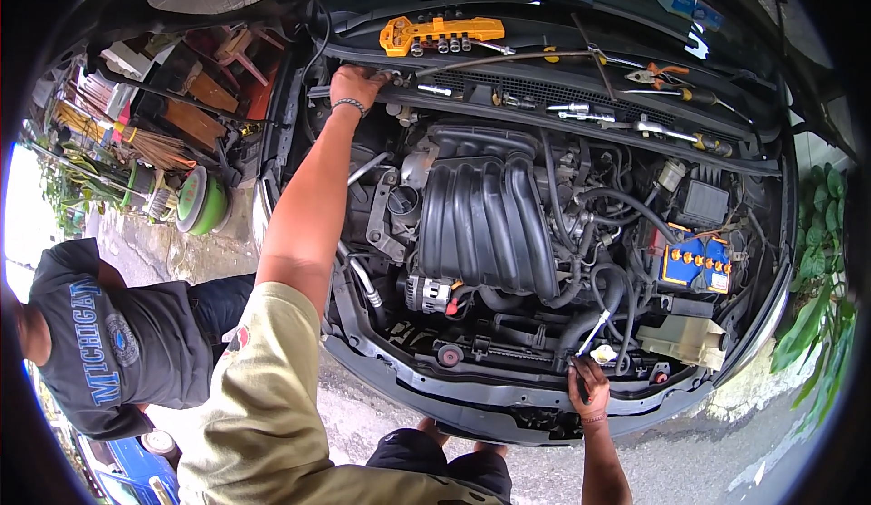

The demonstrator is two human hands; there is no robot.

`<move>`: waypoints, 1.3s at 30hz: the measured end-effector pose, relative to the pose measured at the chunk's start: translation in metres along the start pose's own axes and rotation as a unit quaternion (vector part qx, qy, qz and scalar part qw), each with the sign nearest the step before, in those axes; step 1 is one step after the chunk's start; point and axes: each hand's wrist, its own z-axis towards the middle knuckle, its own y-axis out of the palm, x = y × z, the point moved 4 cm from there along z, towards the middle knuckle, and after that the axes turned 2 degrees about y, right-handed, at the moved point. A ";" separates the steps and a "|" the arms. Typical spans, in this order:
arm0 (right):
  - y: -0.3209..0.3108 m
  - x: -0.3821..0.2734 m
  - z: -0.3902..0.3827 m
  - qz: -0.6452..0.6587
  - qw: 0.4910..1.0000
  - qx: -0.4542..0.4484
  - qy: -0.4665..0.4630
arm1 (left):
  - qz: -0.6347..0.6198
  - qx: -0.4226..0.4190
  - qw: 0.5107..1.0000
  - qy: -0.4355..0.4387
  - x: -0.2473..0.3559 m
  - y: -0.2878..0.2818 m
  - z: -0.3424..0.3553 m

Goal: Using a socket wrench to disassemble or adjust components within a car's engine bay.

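My left arm reaches across the engine bay, and my left hand (357, 86) rests at the far left of the black cowl panel (472, 97). Its fingers are bunched beside small metal parts (399, 78); what they pinch, if anything, is hidden. Near the front edge of the bay, my right hand (590, 389) is closed around the lower end of a slim silver ratchet-like tool (594, 331), which slants up and right over a black hose (581, 328). A white-yellow cap (602, 353) lies just right of the fingers. The black ribbed engine cover (490, 224) sits between my hands.
An orange socket holder (442, 35) lies below the windshield. Along the cowl are sockets, a ratchet (667, 131), pliers (655, 75) and a screwdriver (694, 96). The battery (694, 263) is at right, near a pale reservoir (685, 340). Another person (118, 342) stands at left.
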 end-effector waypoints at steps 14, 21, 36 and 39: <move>-0.022 -0.075 -0.026 0.145 0.980 -0.065 -0.117 | -0.620 -0.385 0.678 -0.088 0.233 -0.019 -0.510; -0.037 -0.199 -0.069 0.256 0.943 -0.172 -0.124 | -0.799 -0.282 0.480 -0.227 0.199 -0.091 -0.543; -0.012 -0.308 0.131 0.089 0.963 -0.223 -0.122 | -0.762 -0.118 0.527 -0.356 0.007 -0.133 -0.516; 0.009 -0.308 0.259 0.074 0.987 -0.138 -0.027 | -0.736 -0.141 0.549 -0.370 -0.053 -0.146 -0.507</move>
